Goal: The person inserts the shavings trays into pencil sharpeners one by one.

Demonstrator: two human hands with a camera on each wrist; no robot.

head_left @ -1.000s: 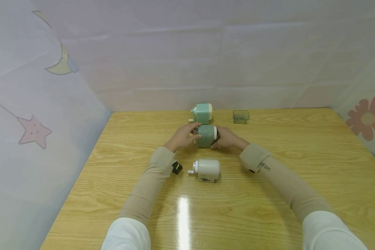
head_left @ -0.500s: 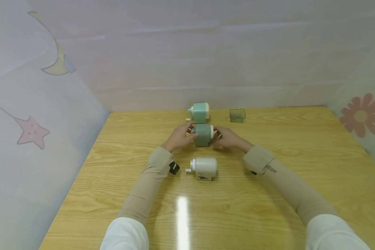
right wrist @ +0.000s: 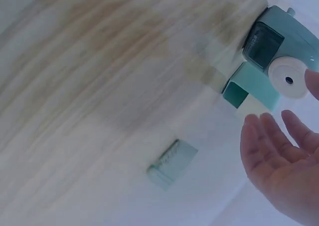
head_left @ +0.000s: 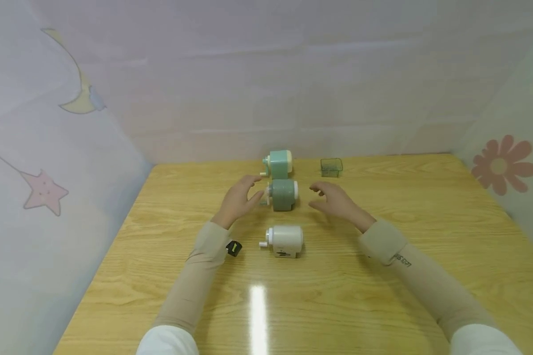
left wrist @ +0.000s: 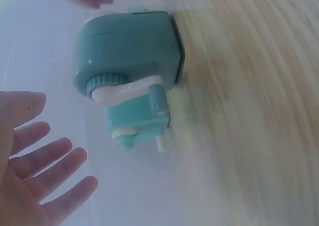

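Note:
A dark green crank pencil sharpener [head_left: 283, 195] stands on the table between my two hands, its crank [left wrist: 127, 90] on the left side. To its left my left hand [head_left: 240, 199] is spread with relaxed fingers, apart from it. My right hand [head_left: 335, 199] hovers on the other side, fingers loosely bent and holding nothing. In the right wrist view the sharpener's pale round face [right wrist: 288, 77] with its pencil hole points toward that hand. Just behind stands a mint green pencil sharpener [head_left: 279, 164]; its drawer slot [right wrist: 235, 94] gapes. A cream pencil sharpener [head_left: 286, 240] stands nearest me.
A clear greenish shavings drawer [head_left: 331, 167] lies at the back right, near the wall [head_left: 360, 98]. By my left wrist is a small black object [head_left: 234, 248] with a yellow-green mark. All of it is on the wooden table [head_left: 337, 305].
Both hands have let go of the dark green pencil sharpener and drawn apart, left hand to the left, right hand to the right. The sharpener stays standing, with its crank now uncovered.

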